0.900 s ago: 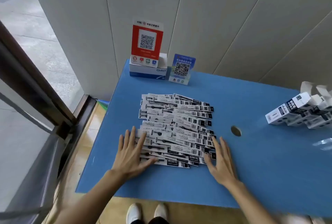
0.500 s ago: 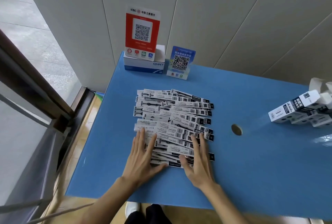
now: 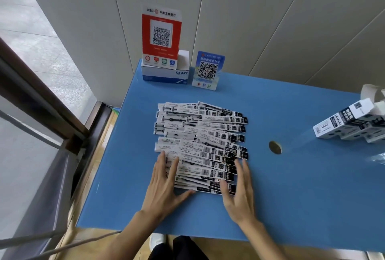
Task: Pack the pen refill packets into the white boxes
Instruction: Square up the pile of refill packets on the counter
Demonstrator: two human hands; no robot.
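On the left of the frame is a window with a dark frame (image 3: 41, 101). The blue bench (image 3: 291, 186) fills the middle and right.

At the top middle, a white box with blue print (image 3: 164, 74) sits on the far edge of the bench. A red sign with a square code (image 3: 161, 35) stands on top of it. Just to its right stands a small blue sign (image 3: 209, 70).

In the middle of the frame, the pen refill packets (image 3: 200, 134) lie in a flat, spread-out pile on the bench. None of them are in a box.

The left hand (image 3: 164, 189) lies flat on the lower left end of the pile, its fingers (image 3: 173, 168) straight and a little spread. The right hand (image 3: 239, 193) lies flat at the lower right end, fingers straight too. Neither hand holds anything.

To the right of the pile is a round hole (image 3: 275, 147) in the bench. At the right edge, the white boxes (image 3: 350, 124) lie on their sides with flaps open. What is inside cannot be seen.
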